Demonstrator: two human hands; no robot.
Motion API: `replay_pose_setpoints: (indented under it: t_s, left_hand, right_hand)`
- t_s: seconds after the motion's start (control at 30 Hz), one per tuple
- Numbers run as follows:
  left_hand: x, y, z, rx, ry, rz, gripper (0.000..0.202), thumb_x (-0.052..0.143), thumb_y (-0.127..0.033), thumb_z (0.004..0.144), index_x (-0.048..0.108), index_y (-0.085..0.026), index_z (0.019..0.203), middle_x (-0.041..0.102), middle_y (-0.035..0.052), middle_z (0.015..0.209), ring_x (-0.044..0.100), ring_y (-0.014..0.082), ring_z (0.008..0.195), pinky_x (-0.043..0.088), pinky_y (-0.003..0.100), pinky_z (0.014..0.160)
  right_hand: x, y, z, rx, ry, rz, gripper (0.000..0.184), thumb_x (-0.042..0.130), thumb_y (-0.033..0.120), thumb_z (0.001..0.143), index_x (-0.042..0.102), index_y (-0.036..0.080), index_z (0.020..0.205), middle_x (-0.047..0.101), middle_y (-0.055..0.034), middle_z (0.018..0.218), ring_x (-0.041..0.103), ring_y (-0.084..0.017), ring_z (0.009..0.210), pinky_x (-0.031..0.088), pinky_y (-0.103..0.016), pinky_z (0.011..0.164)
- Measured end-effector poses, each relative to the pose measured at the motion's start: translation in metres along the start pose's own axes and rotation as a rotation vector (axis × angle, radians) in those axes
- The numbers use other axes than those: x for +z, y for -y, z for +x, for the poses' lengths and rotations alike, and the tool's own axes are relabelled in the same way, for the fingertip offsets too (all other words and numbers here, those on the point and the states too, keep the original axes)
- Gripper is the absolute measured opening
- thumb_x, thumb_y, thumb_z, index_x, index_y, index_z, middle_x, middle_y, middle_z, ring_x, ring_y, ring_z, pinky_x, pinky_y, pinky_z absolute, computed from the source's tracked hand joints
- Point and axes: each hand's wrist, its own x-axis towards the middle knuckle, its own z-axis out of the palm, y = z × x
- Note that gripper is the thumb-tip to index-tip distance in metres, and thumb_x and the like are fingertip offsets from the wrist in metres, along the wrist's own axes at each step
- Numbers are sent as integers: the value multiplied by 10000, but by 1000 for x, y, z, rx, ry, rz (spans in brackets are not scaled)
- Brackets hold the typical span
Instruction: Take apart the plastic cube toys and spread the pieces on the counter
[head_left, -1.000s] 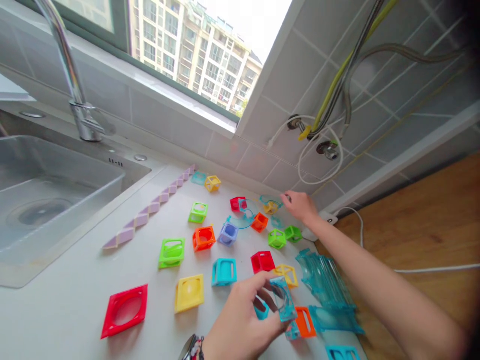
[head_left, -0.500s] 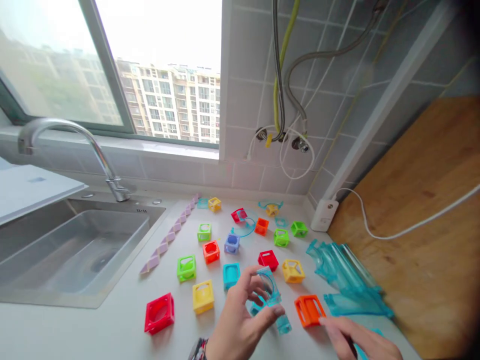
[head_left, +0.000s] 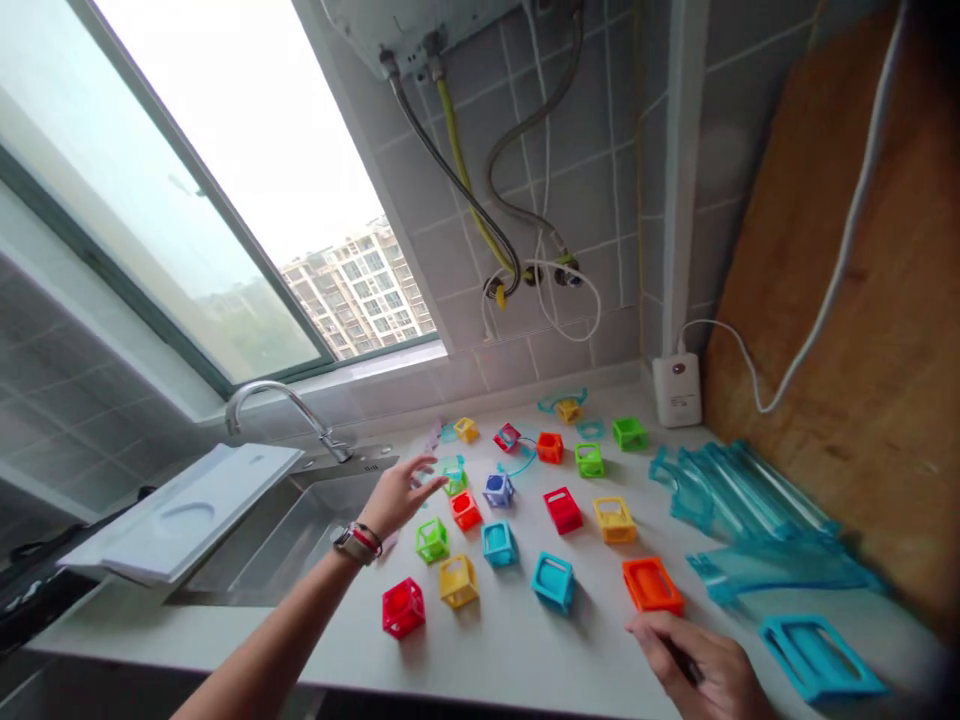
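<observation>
My left hand (head_left: pixel 405 495), wearing a watch and red band, reaches over the middle left of the counter, its fingers apart. By its fingertips are a clear teal piece (head_left: pixel 452 464) and a green cube frame (head_left: pixel 456 483); I cannot tell whether they touch. My right hand (head_left: pixel 701 660) is low at the right, thumb and index tips together; anything between them is hidden. Just beyond those tips lies an orange frame block (head_left: pixel 652 584). A blue cube frame (head_left: pixel 553 580) stands to its left, and a flat blue frame (head_left: pixel 821 655) lies to the right.
Red (head_left: pixel 403 607), yellow (head_left: pixel 458 581) and other coloured cube frames are spread over the white counter (head_left: pixel 502 640). Clear teal tubes (head_left: pixel 750 490) lie by the wooden board (head_left: pixel 840 330). At the left is a sink (head_left: pixel 315 520) with a white panel (head_left: pixel 187 510) across it.
My left hand has moved left and away from me, from the clear teal pieces to the green cube frame. A blue cube frame shows where it was. My right hand stays by the orange block.
</observation>
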Motion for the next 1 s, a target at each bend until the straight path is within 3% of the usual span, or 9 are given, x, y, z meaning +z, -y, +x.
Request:
replay_pose_setpoints:
  t_s: [0.13, 0.3, 0.6, 0.83, 1.0]
  left_hand:
    - [21, 25, 42, -116, 66, 123, 542, 667, -567, 839, 698, -155, 1191, 768, 141, 1074, 727, 277, 943, 547, 371, 883]
    - [38, 38, 62, -191, 104, 183, 519, 678, -528, 839, 696, -142, 1186, 765, 153, 1094, 734, 269, 950, 551, 329, 839]
    - [42, 36, 65, -210, 128, 193, 625, 679, -638, 800, 682, -152, 1193, 767, 130, 1056, 733, 249, 916, 553, 298, 798]
    - [29, 26, 64, -214, 68, 180, 634, 268, -611, 995, 667, -148, 1160, 748, 164, 1112, 701, 302, 1032, 501, 376, 904]
    - [15, 13, 51, -189, 37, 132, 608, 274, -621, 978, 686, -174, 970, 761, 130, 1001, 710, 285, 919, 513, 361, 855]
  right_hand:
    - [5, 2, 3, -8, 17, 36, 281, 522, 368, 975, 718, 219, 840, 723, -36, 696, 699, -190, 618, 574, -241, 606]
    - [5, 5, 1, -13, 42, 45, 307, 467, 355, 1001, 688, 217, 838, 688, -31, 674, 664, -185, 588, 547, -260, 587]
    - [2, 14, 4, -44, 14, 63, 291, 492, 346, 992, 702, 225, 832, 697, -23, 673, 656, -177, 577, 541, -254, 570]
    - [1, 13, 4, -49, -1, 54, 269, 518, 339, 979, 706, 229, 822, 710, -28, 695, 669, -185, 597, 532, -251, 565]
    - [4, 7, 0, -11, 67, 51, 242, 489, 311, 993, 686, 224, 882, 710, -28, 755, 679, -192, 667, 528, -271, 635]
